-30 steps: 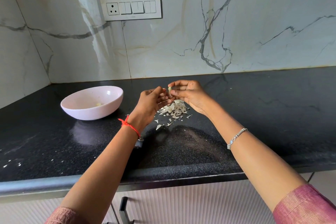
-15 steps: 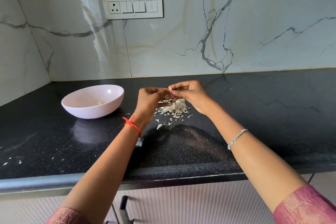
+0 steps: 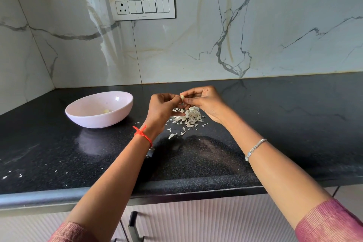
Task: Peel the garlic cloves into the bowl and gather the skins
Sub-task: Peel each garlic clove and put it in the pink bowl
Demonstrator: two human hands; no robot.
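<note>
A small pale garlic clove point(image 3: 182, 97) is held between both hands above the black counter. My right hand point(image 3: 204, 102) pinches it from the right. My left hand point(image 3: 162, 107) has its fingertips curled on it from the left. Under the hands lies a loose pile of white garlic skins point(image 3: 188, 117), with a few scraps spread toward me. To the left stands a pale pink bowl point(image 3: 119, 107) with a peeled clove point(image 3: 106, 111) in its bottom.
The black granite counter point(image 3: 275, 124) runs to a marble wall with a switch plate point(image 3: 141, 6). White specks point(image 3: 11, 175) lie near the front left edge. A cabinet handle point(image 3: 132, 226) shows below the counter edge.
Both hands have kept to the same spot above the skin pile, with small finger movements on the clove. The view shifted slightly.
</note>
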